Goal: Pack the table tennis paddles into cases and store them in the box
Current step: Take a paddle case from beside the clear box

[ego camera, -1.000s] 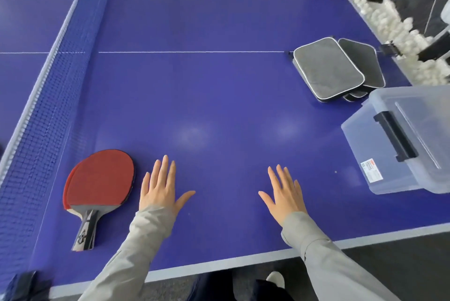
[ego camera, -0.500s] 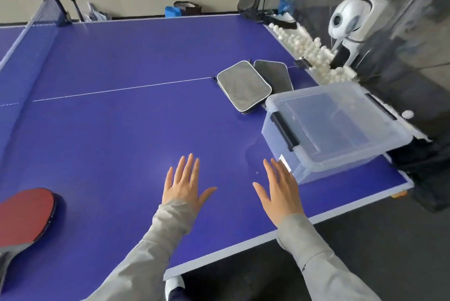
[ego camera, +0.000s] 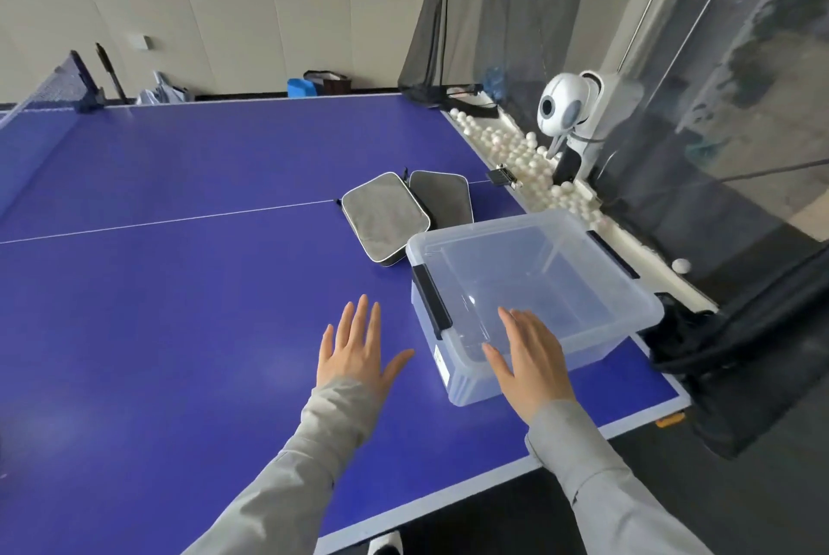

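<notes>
A clear plastic box (ego camera: 596,332) with black latches stands open and empty near the right end of the blue table (ego camera: 188,285). Just behind it lie two grey paddle cases, the nearer one (ego camera: 385,222) overlapping the farther one (ego camera: 442,195). My left hand (ego camera: 354,348) hovers flat over the table, fingers spread, holding nothing, left of the box. My right hand (ego camera: 529,352) is spread over the box's near corner, also holding nothing. No paddle is in view.
The net (ego camera: 40,114) runs along the far left. Several white balls (ego camera: 516,150) fill a trough along the table's right edge, beside a white ball machine (ego camera: 569,110) and black catch netting (ego camera: 740,240). The table's near edge is just below my sleeves.
The view has swung right and up, so the red paddle has left the frame. Both flat hands moved right; my right hand is now over the box's near corner.
</notes>
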